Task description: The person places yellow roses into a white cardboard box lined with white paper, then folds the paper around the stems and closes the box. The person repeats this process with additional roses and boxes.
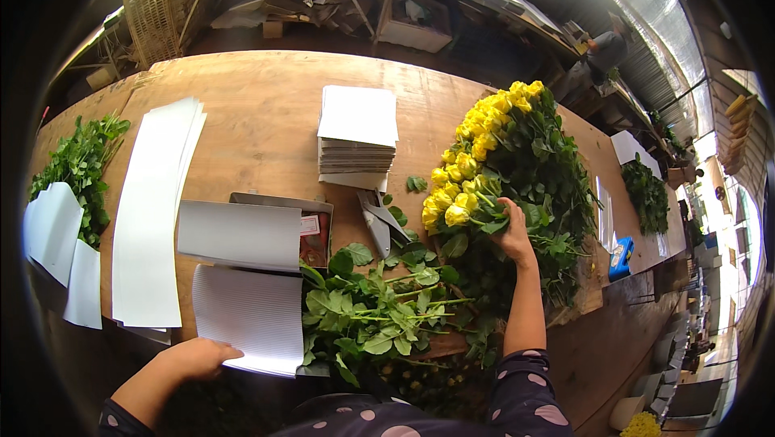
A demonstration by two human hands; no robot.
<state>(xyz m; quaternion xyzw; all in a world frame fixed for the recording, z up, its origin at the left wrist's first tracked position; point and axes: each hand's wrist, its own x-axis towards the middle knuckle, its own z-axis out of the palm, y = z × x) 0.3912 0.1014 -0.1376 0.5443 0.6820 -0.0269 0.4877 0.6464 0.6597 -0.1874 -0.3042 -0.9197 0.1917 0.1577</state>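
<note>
My left hand (203, 357) pinches the near edge of a white corrugated cardboard sheet (248, 316). Green leafy rose stems (387, 310) lie against that sheet's right side, their cut ends pointing right; any blooms are hidden by the cardboard. On the right, my right hand (516, 232) grips a yellow rose (458, 214) by its stem, just behind the bloom. Under and beyond it a large pile of yellow roses (496, 111) has its blooms towards the left and its leaves towards the right. A second white flap (239, 228) stands just beyond the corrugated sheet.
A stack of white cards (358, 113) stands mid-table, with a metal stapler-like tool (378, 225) before it. Long white sheets (151, 219) and a wrapped leafy bunch (79, 183) lie left. A blue object (621, 259) sits right. A person (605, 52) is at the far bench.
</note>
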